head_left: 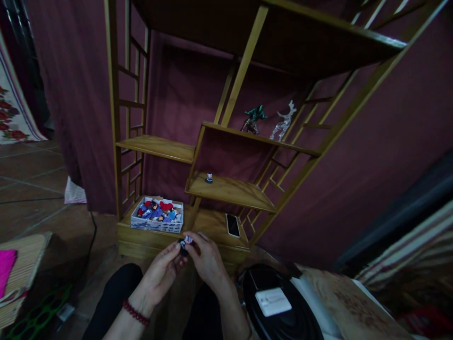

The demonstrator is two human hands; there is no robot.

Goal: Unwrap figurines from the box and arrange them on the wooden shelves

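A small figurine (pixel 183 244) with a dark base and a pale, pinkish top is held between both hands in front of the shelf. My left hand (pixel 166 264) pinches its dark base from the left. From the right, the fingers of my right hand (pixel 205 257) close on the pale top. Just beyond the hands, a cardboard box (pixel 157 226) of colourful small figures stands on the lowest shelf. A similar small figurine (pixel 209 178) sits upright on the middle shelf (pixel 230 191).
A phone (pixel 232 225) lies on the bottom shelf at right. Higher up stand a green-brown figure (pixel 253 119) and a clear deer figurine (pixel 283 122). A black round stool (pixel 279 307) with a white packet (pixel 273 301) is at my right. A bamboo table (pixel 26 269) is at left.
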